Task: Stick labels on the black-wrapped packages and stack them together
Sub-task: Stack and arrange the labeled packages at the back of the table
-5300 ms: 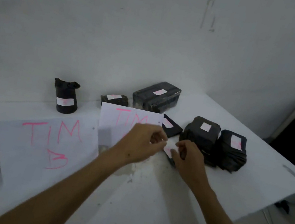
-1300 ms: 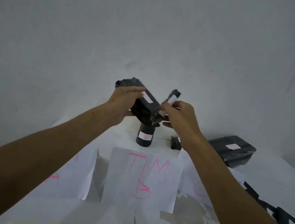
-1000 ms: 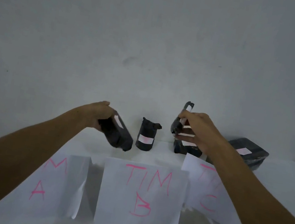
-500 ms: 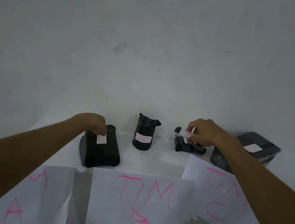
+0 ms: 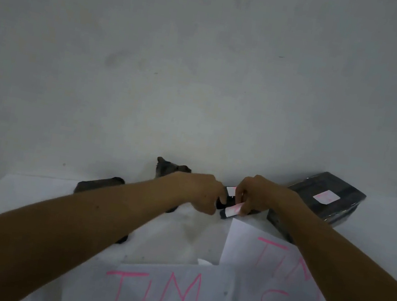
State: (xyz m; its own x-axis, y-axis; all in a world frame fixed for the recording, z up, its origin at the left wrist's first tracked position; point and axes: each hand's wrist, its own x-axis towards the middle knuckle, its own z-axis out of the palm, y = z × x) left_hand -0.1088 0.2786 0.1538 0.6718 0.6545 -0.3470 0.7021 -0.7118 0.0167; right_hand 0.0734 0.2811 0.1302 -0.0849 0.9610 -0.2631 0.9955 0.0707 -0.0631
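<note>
Half a second ago the left hand rested on the squat package at the left of the counter; it has since crossed to the middle and now meets the right hand over the small black packages near the wall. The right hand's fingers curl round a thin black package with a pale, pink-marked label on it, tilted over the flat one beneath. The left hand's curled fingers press against the same cluster — whether they actually pinch it cannot be told. The squat package it left lies behind the left forearm, mostly hidden. The upright black-wrapped roll stands against the wall, only its twisted top showing above the left wrist. To the right, the large black box sits at an angle, a label on its top face. Two white sheets with pink lettering lie at the near edge — the middle sheet and the right sheet, the latter partly under the right forearm.
</note>
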